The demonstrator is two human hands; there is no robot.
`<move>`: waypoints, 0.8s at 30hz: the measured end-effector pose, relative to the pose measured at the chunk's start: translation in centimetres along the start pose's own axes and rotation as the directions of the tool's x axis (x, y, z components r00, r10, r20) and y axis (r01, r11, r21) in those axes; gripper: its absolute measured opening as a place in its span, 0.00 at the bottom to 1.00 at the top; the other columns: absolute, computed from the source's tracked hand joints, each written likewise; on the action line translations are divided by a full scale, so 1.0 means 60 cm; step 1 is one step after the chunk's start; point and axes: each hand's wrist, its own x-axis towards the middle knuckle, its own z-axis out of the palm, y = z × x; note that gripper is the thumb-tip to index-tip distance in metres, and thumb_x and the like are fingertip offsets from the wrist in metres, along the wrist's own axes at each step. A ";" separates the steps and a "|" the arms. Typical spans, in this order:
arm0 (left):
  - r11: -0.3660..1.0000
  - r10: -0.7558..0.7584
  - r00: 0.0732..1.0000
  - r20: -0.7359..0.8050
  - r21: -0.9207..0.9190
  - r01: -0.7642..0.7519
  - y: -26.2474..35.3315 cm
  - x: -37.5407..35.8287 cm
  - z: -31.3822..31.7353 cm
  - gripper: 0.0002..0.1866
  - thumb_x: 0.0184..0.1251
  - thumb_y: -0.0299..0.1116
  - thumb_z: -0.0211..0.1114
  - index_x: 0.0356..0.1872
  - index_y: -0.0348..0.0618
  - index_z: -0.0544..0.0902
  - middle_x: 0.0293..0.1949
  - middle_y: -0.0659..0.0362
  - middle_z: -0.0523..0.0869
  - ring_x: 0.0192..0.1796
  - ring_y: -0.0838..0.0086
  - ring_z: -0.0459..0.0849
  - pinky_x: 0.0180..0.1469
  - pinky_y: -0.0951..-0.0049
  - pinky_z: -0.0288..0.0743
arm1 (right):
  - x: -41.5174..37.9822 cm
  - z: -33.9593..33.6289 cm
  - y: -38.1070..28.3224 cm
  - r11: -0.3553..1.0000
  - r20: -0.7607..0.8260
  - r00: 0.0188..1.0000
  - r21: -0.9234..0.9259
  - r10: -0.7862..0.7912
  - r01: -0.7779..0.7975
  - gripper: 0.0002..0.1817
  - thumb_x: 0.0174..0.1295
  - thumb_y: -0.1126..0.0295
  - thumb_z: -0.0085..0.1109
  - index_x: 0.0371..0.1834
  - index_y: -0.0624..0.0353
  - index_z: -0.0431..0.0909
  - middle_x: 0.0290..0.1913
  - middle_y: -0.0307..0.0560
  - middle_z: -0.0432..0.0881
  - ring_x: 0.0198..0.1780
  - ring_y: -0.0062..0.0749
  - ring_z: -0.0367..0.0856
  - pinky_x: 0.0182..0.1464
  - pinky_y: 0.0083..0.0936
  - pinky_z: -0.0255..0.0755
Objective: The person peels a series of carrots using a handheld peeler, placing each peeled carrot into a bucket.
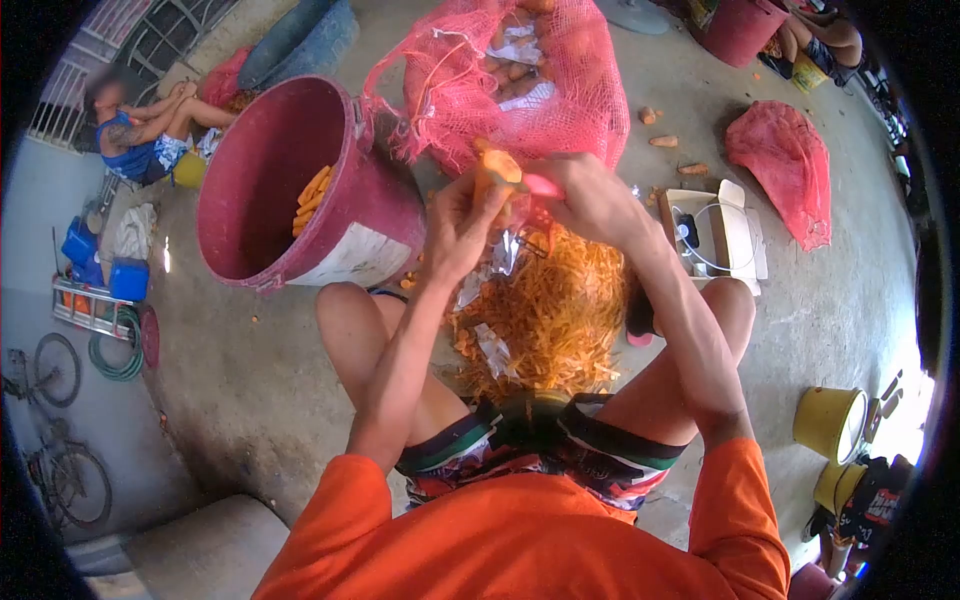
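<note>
My left hand (460,222) is closed around a carrot (497,168), which points up and away from me in front of the pink net sack. Close beside it on the right, my right hand (590,196) grips a pink-handled peeler (542,186) near the carrot. Below both hands a heap of orange peelings (560,315) lies between my legs, with scraps of white paper in it. The pink net sack (590,85) beyond my hands holds several unpeeled carrots. Peeled carrots (312,200) lie inside the large dark pink tub (385,205) at the left.
An open cardboard box (735,230) and a pink net bag (780,160) lie at the right, near loose carrots (663,141). Yellow buckets (830,420) stand farther right. One person (145,130) sits at the back left, another (825,45) at the back right.
</note>
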 end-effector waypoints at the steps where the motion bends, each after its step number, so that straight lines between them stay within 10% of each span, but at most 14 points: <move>1: 1.000 -0.001 1.000 0.001 -0.002 0.001 0.001 -0.003 -0.012 0.30 0.75 0.60 0.62 0.46 0.36 0.84 0.32 0.64 0.84 0.32 0.82 0.80 0.35 0.79 0.71 | -0.001 0.012 0.033 0.994 -0.013 0.994 -0.027 0.106 -0.107 0.14 0.66 0.63 0.65 0.41 0.65 0.83 0.30 0.63 0.83 0.36 0.61 0.84 0.38 0.49 0.75; 4: 0.997 -0.061 0.959 0.276 -0.034 0.073 0.008 -0.004 -0.038 0.36 0.68 0.66 0.65 0.45 0.34 0.84 0.31 0.63 0.84 0.32 0.81 0.81 0.34 0.79 0.72 | -0.008 -0.022 0.077 0.960 0.012 0.963 -0.083 0.268 -0.266 0.19 0.70 0.58 0.63 0.33 0.66 0.83 0.23 0.64 0.79 0.31 0.60 0.83 0.34 0.50 0.72; 7: 0.999 -0.029 0.988 0.153 -0.030 0.034 0.010 -0.003 -0.034 0.38 0.65 0.68 0.66 0.45 0.34 0.85 0.31 0.62 0.85 0.32 0.81 0.82 0.36 0.79 0.76 | -0.006 -0.043 0.048 0.943 0.080 0.943 -0.112 0.322 -0.313 0.18 0.71 0.59 0.62 0.34 0.66 0.83 0.26 0.64 0.81 0.32 0.59 0.83 0.35 0.48 0.72; 9: 0.999 -0.036 0.990 0.135 -0.005 0.037 0.014 0.002 -0.035 0.35 0.69 0.65 0.65 0.45 0.35 0.85 0.32 0.62 0.85 0.32 0.81 0.82 0.37 0.79 0.76 | -0.004 -0.028 0.008 0.998 -0.137 0.991 0.057 0.001 0.007 0.15 0.69 0.61 0.63 0.36 0.65 0.82 0.34 0.63 0.84 0.37 0.59 0.84 0.38 0.48 0.74; 10: 0.998 -0.033 0.995 0.095 0.050 0.028 0.015 0.004 -0.033 0.33 0.70 0.63 0.66 0.45 0.35 0.85 0.32 0.62 0.86 0.32 0.81 0.82 0.37 0.80 0.76 | -0.006 -0.034 0.000 0.995 0.108 0.992 0.057 0.073 -0.080 0.13 0.65 0.63 0.65 0.42 0.63 0.82 0.39 0.61 0.85 0.41 0.60 0.84 0.41 0.48 0.76; 18: 0.995 -0.045 0.998 0.045 0.094 0.041 0.029 0.001 -0.031 0.27 0.69 0.55 0.71 0.46 0.36 0.85 0.33 0.63 0.86 0.35 0.82 0.82 0.39 0.78 0.76 | -0.002 -0.003 0.003 0.996 0.064 0.998 -0.083 0.018 -0.013 0.15 0.64 0.62 0.66 0.43 0.63 0.82 0.34 0.61 0.85 0.40 0.60 0.84 0.41 0.50 0.76; 20: 0.932 0.121 0.970 0.210 0.311 -0.183 0.015 -0.001 -0.044 0.29 0.64 0.54 0.76 0.48 0.35 0.85 0.35 0.62 0.87 0.37 0.81 0.83 0.42 0.78 0.77 | -0.005 0.009 0.056 0.917 0.167 0.903 -0.125 0.395 -0.378 0.17 0.69 0.60 0.63 0.40 0.66 0.82 0.34 0.64 0.84 0.39 0.58 0.85 0.41 0.48 0.76; 24: 0.944 0.070 0.948 0.311 0.287 -0.164 0.038 -0.004 -0.048 0.29 0.58 0.52 0.81 0.49 0.36 0.86 0.38 0.62 0.88 0.40 0.80 0.83 0.43 0.74 0.78 | 0.002 -0.055 0.044 0.877 0.300 0.833 -0.028 0.466 -0.480 0.18 0.71 0.59 0.60 0.40 0.67 0.82 0.35 0.67 0.84 0.39 0.60 0.84 0.41 0.46 0.74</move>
